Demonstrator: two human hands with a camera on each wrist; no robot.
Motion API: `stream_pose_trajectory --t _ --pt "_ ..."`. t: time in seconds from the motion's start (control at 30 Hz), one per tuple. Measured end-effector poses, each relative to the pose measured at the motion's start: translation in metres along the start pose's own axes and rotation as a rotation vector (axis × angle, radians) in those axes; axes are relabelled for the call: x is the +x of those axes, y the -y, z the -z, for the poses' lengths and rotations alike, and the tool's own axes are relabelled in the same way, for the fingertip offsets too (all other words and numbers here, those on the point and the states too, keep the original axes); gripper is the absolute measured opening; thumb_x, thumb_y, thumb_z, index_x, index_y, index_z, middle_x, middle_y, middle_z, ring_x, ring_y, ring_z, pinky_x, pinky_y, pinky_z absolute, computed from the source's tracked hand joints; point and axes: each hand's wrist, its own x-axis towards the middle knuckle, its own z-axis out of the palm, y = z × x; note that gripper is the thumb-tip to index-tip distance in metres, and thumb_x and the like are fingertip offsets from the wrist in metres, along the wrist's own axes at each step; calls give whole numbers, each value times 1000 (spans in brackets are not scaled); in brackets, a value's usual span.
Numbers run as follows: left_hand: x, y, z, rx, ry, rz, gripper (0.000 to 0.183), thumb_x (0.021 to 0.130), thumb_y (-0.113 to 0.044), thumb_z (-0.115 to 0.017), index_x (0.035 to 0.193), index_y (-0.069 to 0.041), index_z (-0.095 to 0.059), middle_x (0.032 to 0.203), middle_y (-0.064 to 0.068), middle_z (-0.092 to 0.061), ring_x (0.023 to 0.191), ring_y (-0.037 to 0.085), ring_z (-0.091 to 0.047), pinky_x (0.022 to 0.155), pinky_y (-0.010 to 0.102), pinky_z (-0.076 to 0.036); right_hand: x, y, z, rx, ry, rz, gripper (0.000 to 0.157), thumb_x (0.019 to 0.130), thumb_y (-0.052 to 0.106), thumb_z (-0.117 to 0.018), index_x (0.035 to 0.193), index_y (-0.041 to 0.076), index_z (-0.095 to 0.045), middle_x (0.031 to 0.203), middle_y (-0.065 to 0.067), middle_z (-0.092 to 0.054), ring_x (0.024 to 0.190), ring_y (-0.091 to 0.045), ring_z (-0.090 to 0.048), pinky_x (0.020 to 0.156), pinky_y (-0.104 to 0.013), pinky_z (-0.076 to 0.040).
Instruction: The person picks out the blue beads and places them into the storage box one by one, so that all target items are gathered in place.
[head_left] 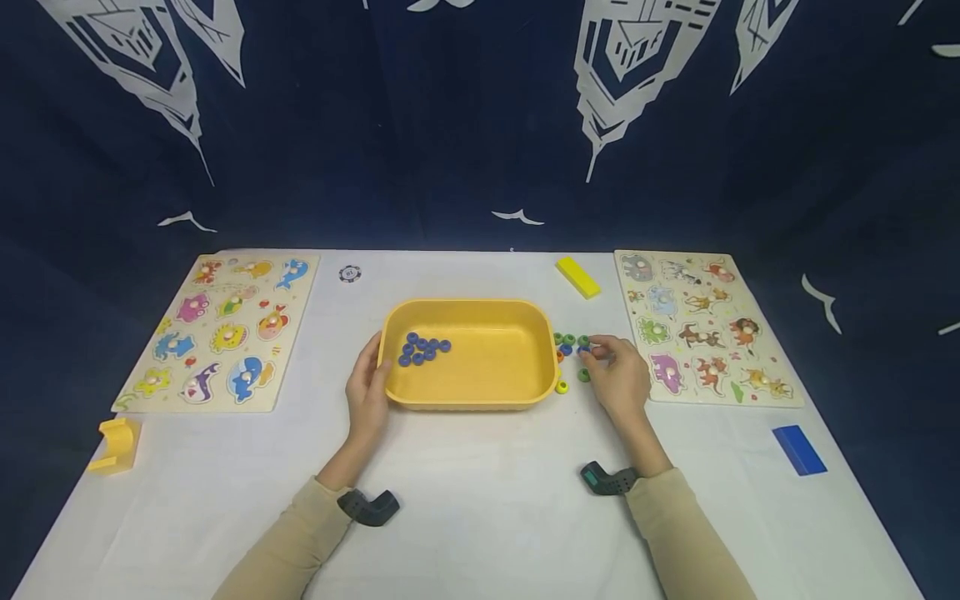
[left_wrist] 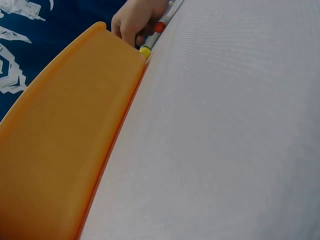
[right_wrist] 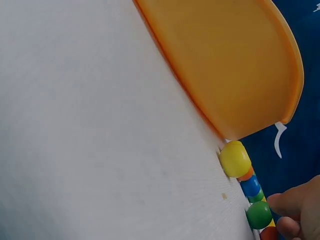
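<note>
A yellow plastic tub [head_left: 472, 398] stands at the middle of the table, with several blue beads [head_left: 430, 354] lying in its left part. My left hand [head_left: 367, 400] holds the tub's left side, thumb at the rim and fingers along the outer wall. Beyond the tub's right side, my right hand [head_left: 621, 379] pinches a blue bead between thumb and fingertips, the bead mostly hidden by them. Around those fingertips lie loose beads: green beads [head_left: 569, 340], a yellow bead [head_left: 562, 387] and an orange one. In the right wrist view, a green bead [right_wrist: 259, 215] sits right by the fingertips.
Picture puzzle boards lie at the left [head_left: 217, 333] and right [head_left: 705, 329]. A yellow block [head_left: 578, 277] and a round chip [head_left: 349, 273] lie toward the back. A yellow curved block [head_left: 116, 446] sits front left, a blue block [head_left: 799, 450] front right. A dark curtain [head_left: 420, 150] hangs behind.
</note>
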Motion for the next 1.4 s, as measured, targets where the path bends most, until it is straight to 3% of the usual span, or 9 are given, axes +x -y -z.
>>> stream_pose_trajectory --t 0.23,0.43,0.63,0.77,0.93,1.23,1.4 --pt "0 -1 0 -3 2 -12 43 90 -2 -40 132 3 -35 134 17 -41 120 29 -42 91 8 -40 -2 -3 -4 -63 12 5 23 76 24 -68 95 11 -68 77 -2 -59 62 -16 -47 48 -24 -33" --pt "0 1 0 -4 4 -13 43 90 -2 -40 132 2 -36 134 16 -41 119 28 -42 91 8 -40 -2 0 -2 -50 3 6 23 76 24 -69 95 12 -67 76 -2 -57 62 -16 -46 50 -24 -32" --pt "0 1 -1 -2 13 -7 43 91 -2 -40 133 1 -35 135 15 -40 121 26 -41 92 9 -40 1 31 12 59 -29 105 24 75 24 -70 95 13 -65 76 -1 -59 58 -15 -46 46 -23 -34" --pt "1 0 0 8 9 -5 43 91 -3 -40 133 1 -35 136 15 -40 121 26 -41 93 9 -39 4 69 15 109 74 200 22 77 24 -69 96 15 -64 77 3 -61 52 -11 -41 39 -21 -31" --pt "1 1 1 2 11 -11 42 91 -3 -40 133 1 -35 136 15 -40 122 26 -40 94 9 -39 6 105 -6 120 268 265 20 75 24 -70 93 17 -62 75 5 -62 52 -12 -42 41 -22 -31" --pt "0 1 0 -6 2 -14 42 90 -2 -40 132 2 -36 135 16 -41 122 27 -41 94 10 -39 9 140 -51 -1 605 279 17 75 25 -68 90 23 -61 70 10 -59 55 -9 -51 44 -23 -40" --pt "0 -1 1 4 2 0 42 91 -3 -40 133 0 -36 135 15 -40 123 25 -40 95 10 -38 6 152 -67 -91 678 297 16 75 24 -68 89 22 -61 69 12 -59 58 -8 -53 45 -24 -42"
